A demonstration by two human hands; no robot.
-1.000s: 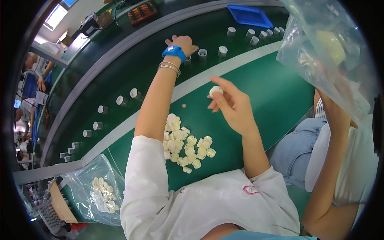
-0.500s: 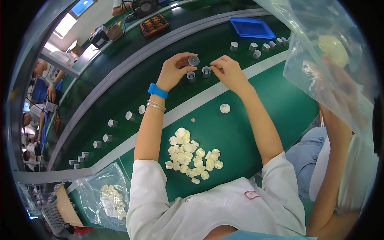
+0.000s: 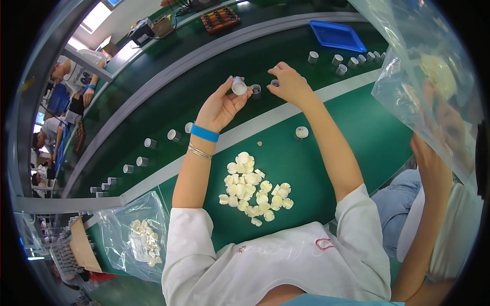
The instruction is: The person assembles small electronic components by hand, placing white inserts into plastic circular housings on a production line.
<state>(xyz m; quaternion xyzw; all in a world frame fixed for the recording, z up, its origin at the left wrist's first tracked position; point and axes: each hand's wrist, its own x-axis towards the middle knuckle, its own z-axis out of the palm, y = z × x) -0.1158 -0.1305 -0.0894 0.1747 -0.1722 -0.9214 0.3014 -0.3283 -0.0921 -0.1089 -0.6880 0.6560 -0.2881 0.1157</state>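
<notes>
My left hand (image 3: pixel 220 108), with a blue band at the wrist, holds a small silver cylindrical cup (image 3: pixel 238 86) between thumb and fingers. The cup is tilted, with a pale white round face toward me. My right hand (image 3: pixel 291 85) reaches across the belt, thumb and index finger around another small metal cup (image 3: pixel 274 82). Between my hands a third metal cup (image 3: pixel 255 92) stands upright near my left fingertips. On the green work surface, nearer me, lies a pile of cream-coloured round pieces (image 3: pixel 250 186). A single cup (image 3: pixel 301 132) with a whitish top stands to its right.
More metal cups stand on the dark belt at left (image 3: pixel 173 135) and right (image 3: pixel 337 60). A blue tray (image 3: pixel 337 35) lies at the far right. A clear bag (image 3: pixel 133 239) of cream pieces lies at lower left. At right, a neighbouring person's arm (image 3: pixel 431 178) holds up a plastic bag (image 3: pixel 403 76).
My left hand has drawn its cup left and nearer me and turned it over. My right fingers have moved from beside a standing cup to around it. The whole view has shifted slightly.
</notes>
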